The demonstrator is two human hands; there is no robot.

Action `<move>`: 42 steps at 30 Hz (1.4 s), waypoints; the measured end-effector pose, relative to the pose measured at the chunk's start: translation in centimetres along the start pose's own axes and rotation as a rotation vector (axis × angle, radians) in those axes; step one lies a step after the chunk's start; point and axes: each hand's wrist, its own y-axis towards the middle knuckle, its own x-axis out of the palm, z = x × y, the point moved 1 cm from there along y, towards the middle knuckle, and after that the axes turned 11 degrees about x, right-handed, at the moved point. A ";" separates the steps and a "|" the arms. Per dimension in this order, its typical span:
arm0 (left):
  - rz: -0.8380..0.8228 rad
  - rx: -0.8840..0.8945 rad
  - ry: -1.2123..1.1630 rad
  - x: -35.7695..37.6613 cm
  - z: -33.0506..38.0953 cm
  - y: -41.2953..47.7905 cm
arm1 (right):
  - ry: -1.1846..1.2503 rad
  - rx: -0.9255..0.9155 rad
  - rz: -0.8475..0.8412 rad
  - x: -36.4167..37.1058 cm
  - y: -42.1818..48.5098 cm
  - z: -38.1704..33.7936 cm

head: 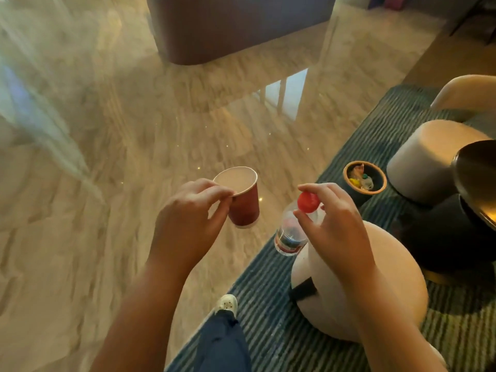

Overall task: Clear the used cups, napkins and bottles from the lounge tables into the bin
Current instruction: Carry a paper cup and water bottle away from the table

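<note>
Cup (245, 208), red paper, mouth up in the air over the marble floor (134, 157), rim pinched between thumb and fingers (214, 193) of the left hand (188, 218). Bottle (291, 234), clear, hanging below the right hand (338, 221), whose fingers curl round its red cap (308, 201). Bin (345, 176), round, holding litter, on the striped rug (268, 304) near its edge.

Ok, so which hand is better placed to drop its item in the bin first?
Probably right. The right hand, pinching the red-capped bottle at its top, is nearer the bin on the rug. The left hand, pinching the paper cup by its rim, is over the marble floor, farther off.
</note>
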 end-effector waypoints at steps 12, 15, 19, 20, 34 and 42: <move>-0.189 0.251 -0.177 12.3 -10.3 23.3 | -0.012 0.250 0.099 5.1 18.0 3.8; -0.244 0.331 -0.211 16.5 -9.6 28.5 | -0.028 0.362 0.147 4.2 21.0 7.2; -0.297 0.409 -0.194 22.8 -8.9 35.4 | -0.053 0.477 0.204 3.0 26.2 13.4; -0.308 0.417 -0.192 24.3 -8.6 37.1 | -0.057 0.505 0.212 2.6 27.5 15.0; -0.510 0.564 -0.278 44.2 -3.4 57.4 | -0.131 0.837 0.377 -3.9 42.4 31.3; -0.756 0.641 -0.325 59.3 -2.7 66.5 | -0.220 1.061 0.430 -2.2 48.3 40.0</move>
